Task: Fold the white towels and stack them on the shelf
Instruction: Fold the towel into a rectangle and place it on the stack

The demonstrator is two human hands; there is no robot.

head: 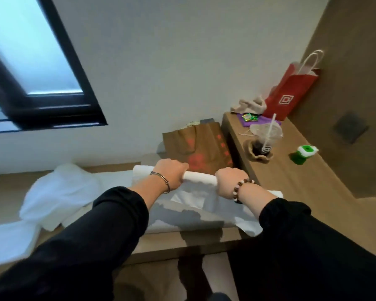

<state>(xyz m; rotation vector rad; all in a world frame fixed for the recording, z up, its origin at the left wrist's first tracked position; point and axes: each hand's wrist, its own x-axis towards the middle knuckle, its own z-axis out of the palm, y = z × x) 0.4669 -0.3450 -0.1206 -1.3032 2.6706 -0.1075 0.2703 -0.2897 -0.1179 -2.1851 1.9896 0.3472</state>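
**Both hands on the towel's far edge**

My fingertips are out of sight. On each hand the fingers curl over and under the rolled far edge of the towel (195, 200), so only knuckles and the backs of the hands show. My left hand (172, 172) grips that roll toward its left end, and my right hand (229, 181) grips it just beside, with a short stretch of roll bare between them. Both fists are closed tight around the cloth.

The towel lies across the desk (182, 242). My black sleeves (109, 218) cover parts of it, and its near right corner hangs over the desk's front edge.

A second towel (61, 192) lies crumpled toward the desk's left end, blurred and cut off by the frame.

Behind my hands a brown paper bag (195, 144) stands at the desk's back edge, its bottom hidden by the roll. On the higher part to my right stand a cup (263, 140) with a straw and a red bag (291, 94).
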